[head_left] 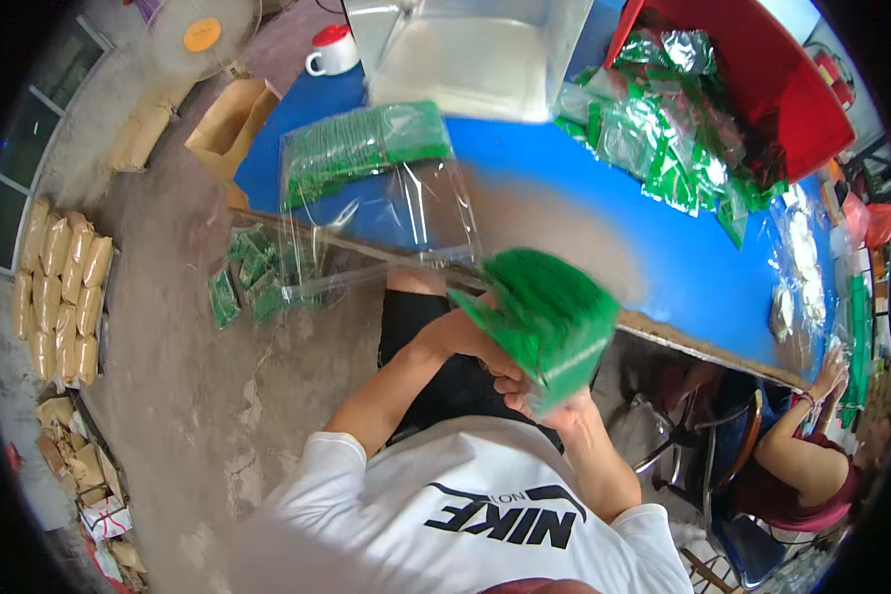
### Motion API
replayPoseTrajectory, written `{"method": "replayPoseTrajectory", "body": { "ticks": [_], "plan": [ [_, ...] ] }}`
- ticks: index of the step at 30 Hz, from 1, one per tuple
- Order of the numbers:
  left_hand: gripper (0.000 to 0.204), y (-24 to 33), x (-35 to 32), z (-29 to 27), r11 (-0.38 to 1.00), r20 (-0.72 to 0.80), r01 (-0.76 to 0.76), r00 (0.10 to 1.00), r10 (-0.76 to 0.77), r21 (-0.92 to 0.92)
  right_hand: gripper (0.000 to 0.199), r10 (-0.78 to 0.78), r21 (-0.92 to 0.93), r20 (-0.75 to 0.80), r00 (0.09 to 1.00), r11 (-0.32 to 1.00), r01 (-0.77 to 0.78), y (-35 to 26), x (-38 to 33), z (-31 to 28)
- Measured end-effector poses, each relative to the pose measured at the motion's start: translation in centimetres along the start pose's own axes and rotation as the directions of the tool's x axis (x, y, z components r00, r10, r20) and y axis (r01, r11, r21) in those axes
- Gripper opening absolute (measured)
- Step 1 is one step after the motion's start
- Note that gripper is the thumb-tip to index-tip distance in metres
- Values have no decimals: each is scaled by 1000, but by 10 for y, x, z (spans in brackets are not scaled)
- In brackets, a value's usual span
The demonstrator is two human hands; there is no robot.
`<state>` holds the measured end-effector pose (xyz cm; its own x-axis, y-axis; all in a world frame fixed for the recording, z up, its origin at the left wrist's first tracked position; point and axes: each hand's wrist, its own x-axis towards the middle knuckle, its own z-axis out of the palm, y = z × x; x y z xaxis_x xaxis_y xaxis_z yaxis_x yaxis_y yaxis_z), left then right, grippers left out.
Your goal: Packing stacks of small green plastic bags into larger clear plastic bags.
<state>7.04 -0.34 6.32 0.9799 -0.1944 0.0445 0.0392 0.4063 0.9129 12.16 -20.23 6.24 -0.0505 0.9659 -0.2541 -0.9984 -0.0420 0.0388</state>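
Note:
A thick stack of green plastic packets [554,322] is held in front of my body, near the table's front edge. My left hand [470,337] grips its left side, with the fingers partly hidden behind the packets. My right hand [559,404] is closed round the lower end of the stack. The packets are somewhat blurred and fan out at the upper left. To the left, a clear plastic bag [421,210] lies over the table edge with its end hanging off. A neat row of similar green packets [366,144] sits in its far part.
On the blue table [683,297] stand a metal tray [465,64], a red-lidded white mug [334,49] and a tipped red bin [792,79] spilling loose packets [663,139]. Filled bags [252,272] lie on the floor at left. A co-worker's arm [802,436] shows at right.

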Motion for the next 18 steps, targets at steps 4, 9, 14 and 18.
{"method": "replayPoseTrajectory", "body": {
  "ticks": [4, 9, 14, 18],
  "plan": [
    [131, 19, 14, 10, 655, 39, -430, 852, 523, 622, 84, -538, -538, 0, 843, 711, 454, -26, -39, 11],
    [91, -4, -2, 45, 703, -182, -332, 942, 282, -629, 111, -713, -940, 12, 701, 232, 252, -40, -33, 45],
    [69, -3, -6, 46, 856, -337, -221, 940, 59, -467, 108, -716, -992, 45, 697, 49, 114, -32, -35, 39],
    [63, 14, -15, 37, 951, -411, -243, 900, 147, -193, 107, -715, -987, 139, 685, -41, 157, -35, -22, 60]
  ]
}}
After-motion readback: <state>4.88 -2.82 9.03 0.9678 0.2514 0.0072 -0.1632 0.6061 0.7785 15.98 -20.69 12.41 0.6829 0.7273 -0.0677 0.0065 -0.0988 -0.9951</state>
